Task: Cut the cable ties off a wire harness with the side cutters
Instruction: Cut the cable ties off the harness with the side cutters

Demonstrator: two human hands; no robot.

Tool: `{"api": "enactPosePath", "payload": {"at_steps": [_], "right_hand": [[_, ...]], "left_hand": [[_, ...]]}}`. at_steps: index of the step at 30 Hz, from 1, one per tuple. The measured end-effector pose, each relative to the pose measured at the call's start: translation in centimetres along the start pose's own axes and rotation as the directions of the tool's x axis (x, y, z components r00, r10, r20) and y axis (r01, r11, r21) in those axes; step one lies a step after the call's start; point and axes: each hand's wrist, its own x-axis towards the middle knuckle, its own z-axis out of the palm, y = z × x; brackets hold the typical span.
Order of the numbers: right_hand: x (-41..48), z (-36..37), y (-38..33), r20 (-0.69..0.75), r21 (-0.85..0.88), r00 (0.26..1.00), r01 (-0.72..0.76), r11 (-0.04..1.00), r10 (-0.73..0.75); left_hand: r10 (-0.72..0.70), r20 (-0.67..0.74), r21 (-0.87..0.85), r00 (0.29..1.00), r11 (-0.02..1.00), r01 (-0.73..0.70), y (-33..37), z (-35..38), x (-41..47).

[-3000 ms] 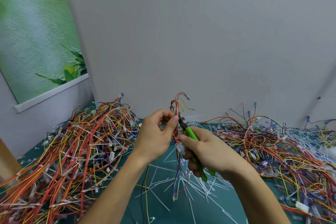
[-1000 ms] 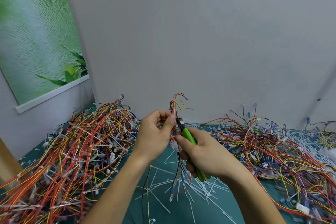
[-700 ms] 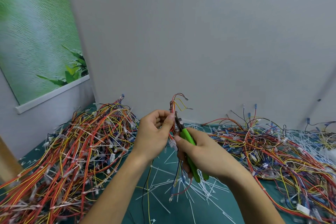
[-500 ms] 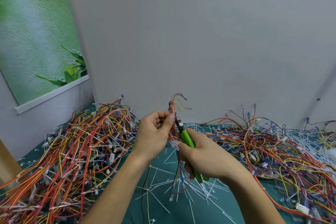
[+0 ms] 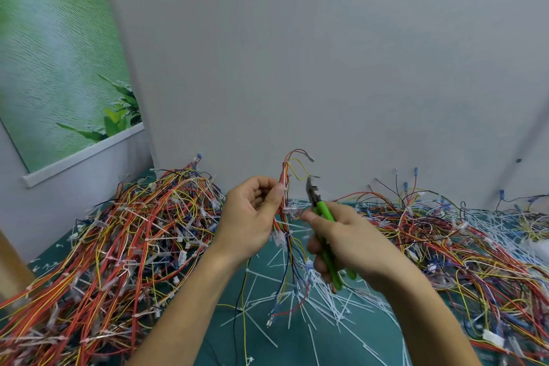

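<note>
Sprawling along the left edge of a green table (image 5: 267, 345), a heap of wiring (image 5: 118, 246) faces a second heap (image 5: 475, 246) at the right edge. Above the table's middle, the left hand (image 5: 249, 217) pinches an upright wire harness (image 5: 284, 175) with thumb and fingers; the right hand (image 5: 350, 244) grips green-handled side cutters (image 5: 323, 211), tip just beside the harness, apart. Cut cable ties (image 5: 326, 303) litter the table below.

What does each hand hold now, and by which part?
The left hand pinches the wire harness near its upper end; the right hand grips the side cutters by their green handles.
</note>
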Motion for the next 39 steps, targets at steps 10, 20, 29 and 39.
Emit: {"api": "enactPosePath", "payload": {"at_steps": [10, 20, 29, 39], "right_hand": [[-1.1, -4.0, -0.7, 0.164, 0.134, 0.986, -0.050, 0.990, 0.028], [-0.5, -3.4, -1.0, 0.037, 0.340, 0.986, 0.142, 0.930, -0.164], [-0.7, -1.6, -1.0, 0.051, 0.097, 0.966, 0.249, 0.964, -0.255], [0.2, -1.0, -0.6, -0.128, 0.175, 0.935, 0.348, 0.921, -0.329]], "left_hand": [[-0.211, -0.023, -0.155, 0.977, 0.966, 0.205, 0.7, -0.5, 0.2], [-0.378, 0.107, -0.412, 0.919, 0.825, 0.387, 1.7, -0.6, 0.3], [-0.407, 0.049, -0.388, 0.912, 0.834, 0.393, 1.6, -0.2, 0.1], [-0.375, 0.132, -0.359, 0.918, 0.845, 0.397, 1.9, -0.1, 0.0]]}}
